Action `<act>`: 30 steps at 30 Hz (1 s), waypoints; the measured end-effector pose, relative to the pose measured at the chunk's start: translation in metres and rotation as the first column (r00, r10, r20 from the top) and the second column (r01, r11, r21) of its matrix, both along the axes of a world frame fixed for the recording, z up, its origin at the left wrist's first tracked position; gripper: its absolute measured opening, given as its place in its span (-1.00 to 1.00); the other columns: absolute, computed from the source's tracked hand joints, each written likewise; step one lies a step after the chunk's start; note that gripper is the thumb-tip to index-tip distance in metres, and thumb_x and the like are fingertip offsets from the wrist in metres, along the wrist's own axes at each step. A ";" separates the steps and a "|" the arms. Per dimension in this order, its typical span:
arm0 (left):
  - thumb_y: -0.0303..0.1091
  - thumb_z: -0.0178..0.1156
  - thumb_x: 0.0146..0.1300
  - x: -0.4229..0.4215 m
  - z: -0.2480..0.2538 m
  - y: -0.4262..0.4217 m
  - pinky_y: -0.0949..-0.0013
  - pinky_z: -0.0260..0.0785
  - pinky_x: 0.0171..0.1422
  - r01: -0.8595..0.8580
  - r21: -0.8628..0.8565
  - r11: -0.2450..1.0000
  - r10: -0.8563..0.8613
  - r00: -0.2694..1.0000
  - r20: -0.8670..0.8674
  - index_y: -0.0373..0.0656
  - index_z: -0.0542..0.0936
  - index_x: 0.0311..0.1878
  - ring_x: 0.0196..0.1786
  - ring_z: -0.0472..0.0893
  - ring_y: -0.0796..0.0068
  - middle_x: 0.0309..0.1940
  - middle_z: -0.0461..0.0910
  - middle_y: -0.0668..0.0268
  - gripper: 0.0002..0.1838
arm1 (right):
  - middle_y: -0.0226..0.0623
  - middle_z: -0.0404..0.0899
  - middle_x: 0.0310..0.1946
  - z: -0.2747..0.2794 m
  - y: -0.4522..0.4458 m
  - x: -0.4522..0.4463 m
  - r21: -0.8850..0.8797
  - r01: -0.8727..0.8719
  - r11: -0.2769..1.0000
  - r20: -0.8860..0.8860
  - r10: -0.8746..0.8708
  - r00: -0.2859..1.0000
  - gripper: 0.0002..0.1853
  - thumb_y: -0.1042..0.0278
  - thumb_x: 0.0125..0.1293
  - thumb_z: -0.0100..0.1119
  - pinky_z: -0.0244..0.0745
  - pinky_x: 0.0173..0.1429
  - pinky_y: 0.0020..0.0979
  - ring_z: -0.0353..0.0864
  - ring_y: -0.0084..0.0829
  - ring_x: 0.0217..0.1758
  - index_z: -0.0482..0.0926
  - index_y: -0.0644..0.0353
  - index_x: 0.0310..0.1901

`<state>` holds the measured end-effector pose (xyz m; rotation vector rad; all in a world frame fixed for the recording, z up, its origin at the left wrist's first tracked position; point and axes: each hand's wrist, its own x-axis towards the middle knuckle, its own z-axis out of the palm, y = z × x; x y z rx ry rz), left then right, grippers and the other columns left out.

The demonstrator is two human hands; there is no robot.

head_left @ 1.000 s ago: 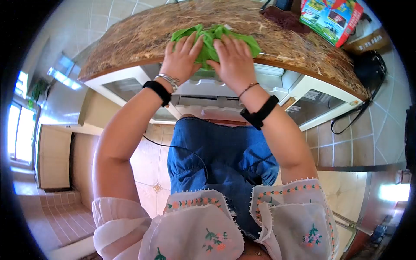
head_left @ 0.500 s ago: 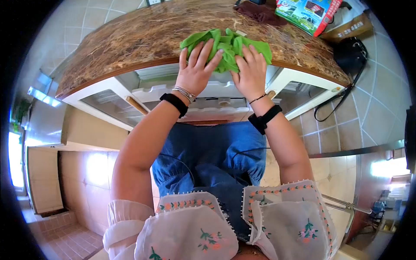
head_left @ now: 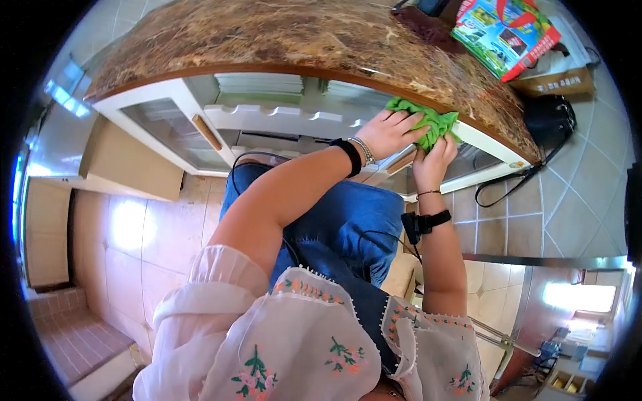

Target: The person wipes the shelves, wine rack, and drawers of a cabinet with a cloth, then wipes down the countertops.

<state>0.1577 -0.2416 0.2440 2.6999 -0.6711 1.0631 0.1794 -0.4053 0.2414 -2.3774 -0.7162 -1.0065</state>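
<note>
A bunched green cloth [head_left: 431, 122] is pressed against the top of the cabinet's white right-hand door frame [head_left: 485, 142], just under the brown marbled countertop's edge. My left hand [head_left: 391, 134] grips the cloth from the left, its fingers bent over the lower left part. From below, my right hand [head_left: 435, 160] has its fingers closed on the cloth's lower right part. Both hands are close together, and part of each hand's fingertips is buried in the folds.
The brown marbled countertop [head_left: 267, 33] runs across the top. A colourful bag [head_left: 505, 33], a dark red cloth [head_left: 428, 27], a cardboard box [head_left: 558, 81] and a black bag with a strap [head_left: 548, 120] lie to the right. A wooden-handled glass door [head_left: 167, 130] is at left.
The cloth was spread on the countertop's front edge under both hands. Both hands have moved right and down with it to the cabinet door frame, and it is now bunched up.
</note>
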 end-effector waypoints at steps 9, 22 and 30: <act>-0.17 0.23 -0.17 -0.034 -0.056 0.027 0.19 0.23 0.15 -0.072 0.084 0.994 0.079 0.993 -0.084 0.10 0.41 0.16 0.16 0.34 0.31 0.15 0.33 0.33 -0.33 | 0.10 0.28 0.02 -0.062 0.038 -0.025 0.047 -0.064 0.997 -0.365 0.077 0.928 -0.55 0.53 -0.03 0.19 0.22 0.18 -0.09 0.26 0.11 0.11 0.32 0.35 -0.06; -0.33 0.02 0.06 -0.083 -0.065 0.143 0.28 0.30 0.07 -0.150 0.278 0.949 0.194 0.971 -0.139 0.08 0.45 0.06 0.10 0.40 0.33 0.07 0.39 0.32 -0.59 | 0.07 0.35 -0.07 -0.070 0.150 -0.058 0.069 -0.107 0.992 -0.591 0.127 0.797 -0.58 0.50 -0.03 0.19 0.43 -0.02 -0.10 0.42 0.08 -0.05 0.33 0.26 -0.08; -0.41 0.02 0.06 -0.130 -0.063 0.228 0.20 0.35 0.04 -0.423 0.282 0.861 0.476 0.865 -0.158 0.02 0.43 0.06 0.06 0.43 0.23 0.05 0.39 0.25 -0.59 | -0.08 0.42 -0.18 -0.071 0.237 -0.084 0.186 -0.366 0.912 -0.453 0.410 0.792 -0.68 0.43 0.00 0.14 0.47 -0.12 -0.12 0.50 -0.04 -0.12 0.41 0.15 -0.14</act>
